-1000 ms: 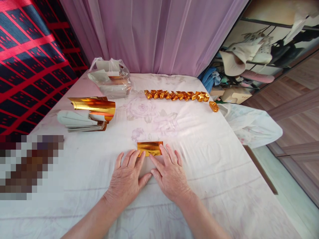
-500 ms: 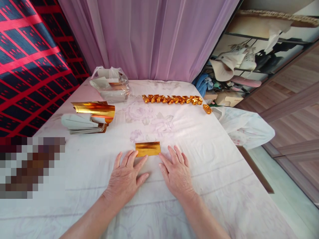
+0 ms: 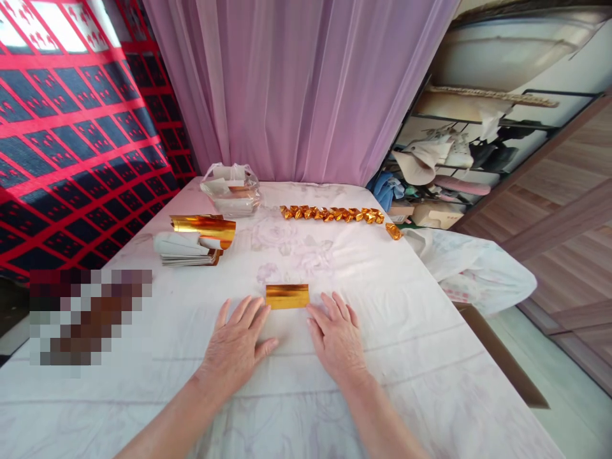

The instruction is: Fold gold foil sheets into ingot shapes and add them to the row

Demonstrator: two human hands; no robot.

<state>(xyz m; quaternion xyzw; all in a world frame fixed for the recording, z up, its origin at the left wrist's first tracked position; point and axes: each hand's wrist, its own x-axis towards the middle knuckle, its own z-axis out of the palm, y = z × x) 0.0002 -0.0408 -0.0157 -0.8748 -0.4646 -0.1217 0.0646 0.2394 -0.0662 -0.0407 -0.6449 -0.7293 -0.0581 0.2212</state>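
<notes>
A folded rectangle of gold foil paper (image 3: pixel 287 296) lies flat on the table before me. My left hand (image 3: pixel 236 341) rests palm down with fingers spread, its index fingertip at the paper's lower left corner. At the lower right corner is the index fingertip of my right hand (image 3: pixel 337 338), also flat and spread. Neither hand grasps anything. Farther off, a row of folded gold paper pieces (image 3: pixel 329 213) runs across the table, and one single gold piece (image 3: pixel 394 231) sits just past its right end.
A stack of gold and white paper sheets (image 3: pixel 198 241) lies at the left. Behind it stands a clear plastic bag (image 3: pixel 232 191) with paper inside. A white plastic bag (image 3: pixel 473 268) hangs past the table's right edge, near shelves (image 3: pixel 459 153). A blurred patch (image 3: pixel 90 319) hides something at left.
My view has tilted up and shifted slightly. The left hand's index fingertip has moved left from the paper's lower edge to its corner. The right hand stays nearly still.
</notes>
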